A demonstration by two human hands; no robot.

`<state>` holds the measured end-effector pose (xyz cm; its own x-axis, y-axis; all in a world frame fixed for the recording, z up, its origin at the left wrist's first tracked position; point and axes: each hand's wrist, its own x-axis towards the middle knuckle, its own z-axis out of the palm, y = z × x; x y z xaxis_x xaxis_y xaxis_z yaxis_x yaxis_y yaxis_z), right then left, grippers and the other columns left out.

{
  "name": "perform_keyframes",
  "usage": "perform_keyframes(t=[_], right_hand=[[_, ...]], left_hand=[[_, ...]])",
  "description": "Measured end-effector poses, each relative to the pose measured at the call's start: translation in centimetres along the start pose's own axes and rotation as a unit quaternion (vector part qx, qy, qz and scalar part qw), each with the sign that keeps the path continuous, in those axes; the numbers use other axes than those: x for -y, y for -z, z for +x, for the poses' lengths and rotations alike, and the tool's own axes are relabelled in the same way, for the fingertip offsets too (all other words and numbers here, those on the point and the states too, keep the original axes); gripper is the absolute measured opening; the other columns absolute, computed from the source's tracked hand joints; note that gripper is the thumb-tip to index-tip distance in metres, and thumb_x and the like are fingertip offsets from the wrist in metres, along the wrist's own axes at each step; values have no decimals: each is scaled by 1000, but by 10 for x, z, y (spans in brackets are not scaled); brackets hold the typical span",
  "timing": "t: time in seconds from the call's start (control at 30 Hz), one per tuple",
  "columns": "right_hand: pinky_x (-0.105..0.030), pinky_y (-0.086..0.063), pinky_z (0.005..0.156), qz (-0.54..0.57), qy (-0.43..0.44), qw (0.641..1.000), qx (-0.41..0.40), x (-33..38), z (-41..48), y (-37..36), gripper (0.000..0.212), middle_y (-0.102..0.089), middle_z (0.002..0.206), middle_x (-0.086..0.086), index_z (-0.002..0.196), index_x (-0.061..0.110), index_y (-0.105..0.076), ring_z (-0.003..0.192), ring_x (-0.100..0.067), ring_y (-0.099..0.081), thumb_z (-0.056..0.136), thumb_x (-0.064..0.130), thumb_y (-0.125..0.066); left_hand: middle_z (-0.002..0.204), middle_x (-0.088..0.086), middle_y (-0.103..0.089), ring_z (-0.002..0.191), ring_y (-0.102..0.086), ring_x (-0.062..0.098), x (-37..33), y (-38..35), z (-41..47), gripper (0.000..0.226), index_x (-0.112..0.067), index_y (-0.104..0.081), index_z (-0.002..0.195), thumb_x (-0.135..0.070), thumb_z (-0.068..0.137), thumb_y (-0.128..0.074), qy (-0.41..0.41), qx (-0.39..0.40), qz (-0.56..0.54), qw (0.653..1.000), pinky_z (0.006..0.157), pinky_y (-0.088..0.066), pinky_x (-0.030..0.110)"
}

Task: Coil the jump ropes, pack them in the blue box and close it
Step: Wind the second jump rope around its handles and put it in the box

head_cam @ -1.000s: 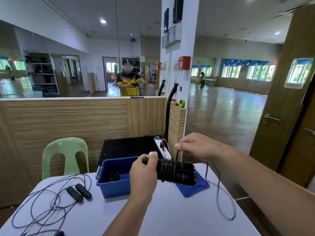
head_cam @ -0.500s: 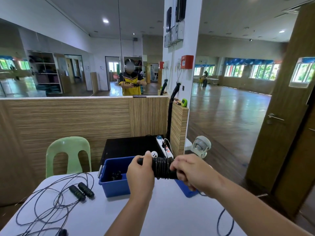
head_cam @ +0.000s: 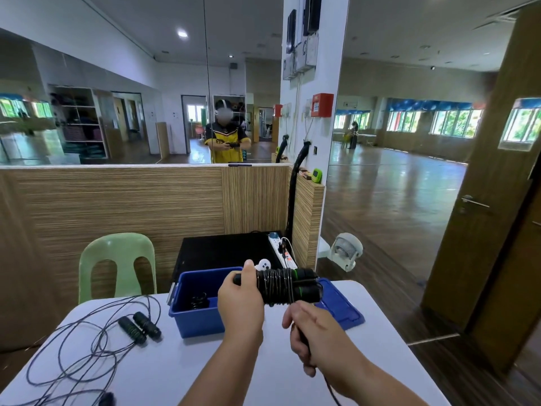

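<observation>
The left hand (head_cam: 240,303) has its grip wrapped tight around the two paired black handles (head_cam: 304,285), held level above the bench (head_cam: 164,373), with the rope cord (head_cam: 276,285) wound in close turns just right of that grip. Below and right of it, the right hand (head_cam: 314,338) is fisted on the loose cord, which seems to trail off under the wrist. Behind the left grip sits the open blue box (head_cam: 196,317); its lid (head_cam: 342,306) lies beyond the right grip. Far left, a second jump rope (head_cam: 87,347) sprawls uncoiled.
</observation>
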<state>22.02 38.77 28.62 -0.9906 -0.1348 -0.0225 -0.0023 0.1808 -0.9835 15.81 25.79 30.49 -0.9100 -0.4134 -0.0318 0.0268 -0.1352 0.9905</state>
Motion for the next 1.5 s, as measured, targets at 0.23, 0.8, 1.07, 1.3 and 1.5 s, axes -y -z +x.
perform_keyframes(t=[0.23, 0.8, 1.07, 1.3, 1.5], right_hand=[[-26, -34, 52, 48, -104, 989, 92, -27, 1, 10, 52, -31, 61, -2, 74, 18, -50, 52, -15, -29, 106, 56, -35], [-25, -30, 50, -48, -73, 993, 75, -29, 45, 72, 42, -29, 60, 0, 61, 22, -36, 53, -15, -24, 90, 44, -58], [-26, -23, 46, -155, -42, 983, 90, 14, 80, 104, 11, -41, 68, -11, 87, 6, -66, 57, -17, -28, 90, 12, -58], [-26, -45, 45, -129, 24, 991, 37, 67, 78, 94, 29, -52, 59, 2, 80, 10, -56, 48, -14, -53, 102, 29, -62], [-30, -53, 51, -76, 23, 990, -120, 68, 66, 50, 44, -54, 73, -7, 83, 4, -55, 54, -18, -63, 100, 44, -60]], left_hand=[[62, 5, -49, 58, -42, 23, -2, 1, 0, 46, -12, -55, 75, -51, 99, -56, 64, 36, -29, 997, 51, -35, 35], [61, 3, -46, 46, -34, 13, -17, 2, -9, 35, -16, -56, 76, -41, 100, -58, 86, 122, -59, 987, 41, -25, 26], [55, 0, -42, 43, -31, 13, -19, 8, -9, 36, -17, -50, 72, -38, 99, -60, 73, 141, -48, 986, 41, -22, 26], [55, 0, -47, 50, -37, 15, -20, 11, -6, 38, -14, -56, 70, -39, 99, -59, 22, 114, -27, 993, 45, -30, 29], [58, -5, -58, 58, -50, 12, -18, 5, -12, 39, -10, -62, 76, -41, 100, -58, -43, 71, -10, 997, 51, -41, 30]])
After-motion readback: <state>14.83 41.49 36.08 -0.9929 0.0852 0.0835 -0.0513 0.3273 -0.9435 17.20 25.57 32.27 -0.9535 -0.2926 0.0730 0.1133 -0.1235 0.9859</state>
